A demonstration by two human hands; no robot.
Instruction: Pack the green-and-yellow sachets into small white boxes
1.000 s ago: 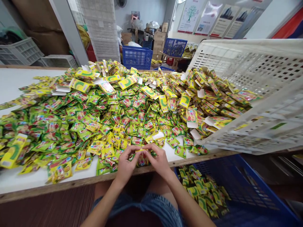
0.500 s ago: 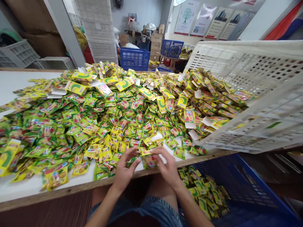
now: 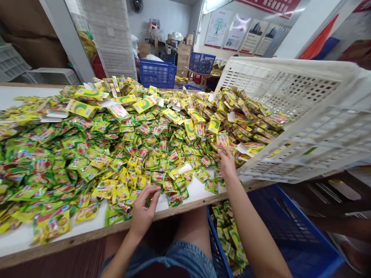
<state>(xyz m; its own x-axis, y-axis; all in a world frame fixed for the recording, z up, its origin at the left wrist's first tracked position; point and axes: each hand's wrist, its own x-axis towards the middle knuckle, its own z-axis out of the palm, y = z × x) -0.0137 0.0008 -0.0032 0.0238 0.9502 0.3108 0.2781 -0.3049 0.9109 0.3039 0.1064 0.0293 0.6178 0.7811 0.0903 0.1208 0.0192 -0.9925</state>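
- The heap of green and yellow sachets [image 3: 95, 154] covers most of the left and middle of the table, with flat yellow boxes [image 3: 82, 109] along its top.
- The left hand [image 3: 147, 204] is loosely curled before the heap, a gap showing between thumb and fingers.
- The right hand [image 3: 227, 160] reaches over the lower end of a small box [image 3: 222, 139]; whether it pinches it, I cannot tell.
- The tipped white crate [image 3: 342, 154], boxes spilling from its mouth, blocks the right side.
- Below it stands a blue basket [image 3: 311, 247] with more boxes inside.
- The wooden front edge [image 3: 95, 233] slants up rightward, the left hand just above it.
- White tabletop [image 3: 195, 193] shows between the hands.
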